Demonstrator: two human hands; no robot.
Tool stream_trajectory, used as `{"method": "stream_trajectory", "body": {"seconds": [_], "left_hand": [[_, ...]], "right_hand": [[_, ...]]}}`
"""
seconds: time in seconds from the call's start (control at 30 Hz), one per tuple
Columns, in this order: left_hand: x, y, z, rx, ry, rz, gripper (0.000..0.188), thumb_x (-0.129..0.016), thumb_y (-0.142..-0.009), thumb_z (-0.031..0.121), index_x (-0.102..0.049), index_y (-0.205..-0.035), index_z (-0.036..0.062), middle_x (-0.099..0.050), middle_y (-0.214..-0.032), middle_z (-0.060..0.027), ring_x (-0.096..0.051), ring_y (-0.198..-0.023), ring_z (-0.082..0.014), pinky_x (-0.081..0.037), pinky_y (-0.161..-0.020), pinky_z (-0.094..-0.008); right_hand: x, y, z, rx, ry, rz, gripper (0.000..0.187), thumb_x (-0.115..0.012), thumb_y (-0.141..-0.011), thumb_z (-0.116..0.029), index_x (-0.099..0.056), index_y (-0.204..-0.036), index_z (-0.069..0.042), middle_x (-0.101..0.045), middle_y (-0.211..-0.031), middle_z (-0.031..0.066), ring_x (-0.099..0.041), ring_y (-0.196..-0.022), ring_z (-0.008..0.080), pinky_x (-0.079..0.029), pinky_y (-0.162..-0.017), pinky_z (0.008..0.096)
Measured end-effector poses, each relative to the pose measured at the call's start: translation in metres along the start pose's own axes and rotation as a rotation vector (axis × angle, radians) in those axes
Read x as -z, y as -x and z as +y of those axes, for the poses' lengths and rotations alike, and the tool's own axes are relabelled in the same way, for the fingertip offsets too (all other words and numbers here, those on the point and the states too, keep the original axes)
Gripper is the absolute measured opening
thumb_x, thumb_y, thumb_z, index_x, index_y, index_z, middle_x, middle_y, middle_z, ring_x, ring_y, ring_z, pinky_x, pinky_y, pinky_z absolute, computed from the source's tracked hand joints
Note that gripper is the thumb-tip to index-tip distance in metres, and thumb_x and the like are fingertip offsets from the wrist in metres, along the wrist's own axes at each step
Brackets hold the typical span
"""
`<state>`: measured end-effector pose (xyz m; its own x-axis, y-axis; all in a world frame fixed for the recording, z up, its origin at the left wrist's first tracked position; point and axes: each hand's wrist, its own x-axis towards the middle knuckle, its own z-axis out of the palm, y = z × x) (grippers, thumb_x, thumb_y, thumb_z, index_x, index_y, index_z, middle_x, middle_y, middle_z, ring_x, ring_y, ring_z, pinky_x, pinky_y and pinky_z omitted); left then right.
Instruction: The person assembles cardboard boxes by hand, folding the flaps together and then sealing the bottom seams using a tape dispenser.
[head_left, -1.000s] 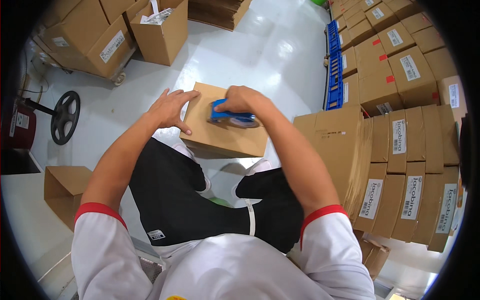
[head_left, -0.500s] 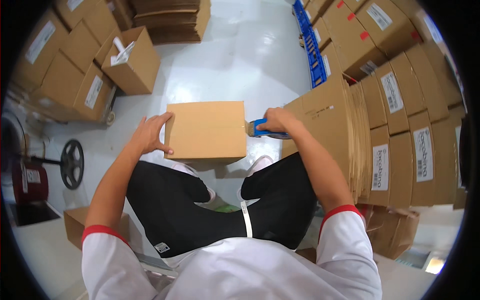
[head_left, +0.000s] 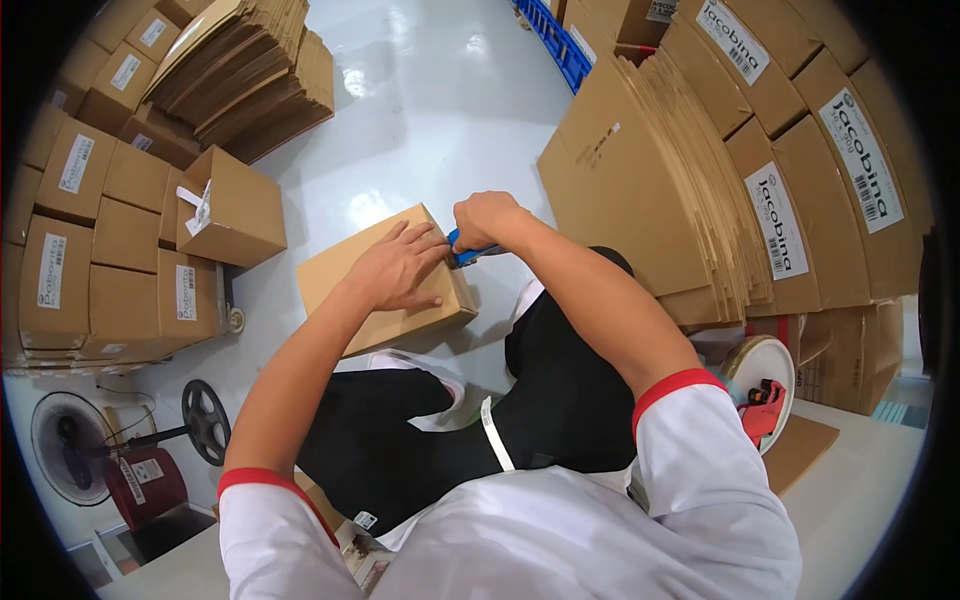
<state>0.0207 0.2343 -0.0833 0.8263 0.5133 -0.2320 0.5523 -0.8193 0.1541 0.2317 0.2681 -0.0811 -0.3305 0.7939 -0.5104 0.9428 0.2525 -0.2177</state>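
A closed cardboard box [head_left: 335,270] rests on the floor in front of my feet, turned at an angle. My left hand [head_left: 400,268] lies on its top near the right end, fingers stretched out and spread. At that end my right hand [head_left: 490,218] is wrapped round a blue tape dispenser [head_left: 466,250], held against the box's upper right edge. My left fingertips come close to the dispenser. Part of the dispenser is hidden under my right hand, and I cannot make out the tape on the box.
Flattened cartons [head_left: 640,180] lean at the right beside stacked labelled boxes [head_left: 850,130]. An open box [head_left: 235,205] stands at the left by more stacked cartons [head_left: 125,240]. A black spoked wheel [head_left: 206,420] is at lower left. A red tape dispenser [head_left: 765,410] lies at right.
The box now sits at an angle. My left hand has gone from its left side onto the top near the right end. My right hand has brought the blue dispenser to the box's edge.
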Motion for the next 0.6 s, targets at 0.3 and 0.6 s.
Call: {"method": "stream_trajectory", "body": {"seconds": [0.3,0.6], "left_hand": [[-0.008,-0.022,-0.015,0.197,-0.016,0.085,0.078,-0.065,-0.084,0.069,-0.065,-0.120,-0.0003,-0.063,-0.130,-0.0190,-0.052,-0.130,-0.0328,-0.029,-0.120,-0.0490],[-0.024,-0.005,0.011,0.866,0.359,0.012,0.089,-0.043,-0.092,0.077,-0.072,-0.102,-0.0073,-0.071,-0.096,-0.0297,-0.068,-0.101,-0.0434,-0.053,-0.088,-0.0500]], "right_hand": [[-0.037,-0.019,0.027,-0.001,0.229,0.049,0.026,-0.071,-0.086,-0.022,-0.078,-0.110,-0.016,-0.076,-0.114,0.0076,-0.073,-0.105,0.0250,-0.058,-0.081,0.0409],[0.015,0.003,0.057,-0.035,-0.211,0.272,0.047,-0.075,-0.082,-0.042,-0.075,-0.116,-0.010,-0.075,-0.109,0.0165,-0.072,-0.101,0.0336,-0.057,-0.086,0.0432]]}}
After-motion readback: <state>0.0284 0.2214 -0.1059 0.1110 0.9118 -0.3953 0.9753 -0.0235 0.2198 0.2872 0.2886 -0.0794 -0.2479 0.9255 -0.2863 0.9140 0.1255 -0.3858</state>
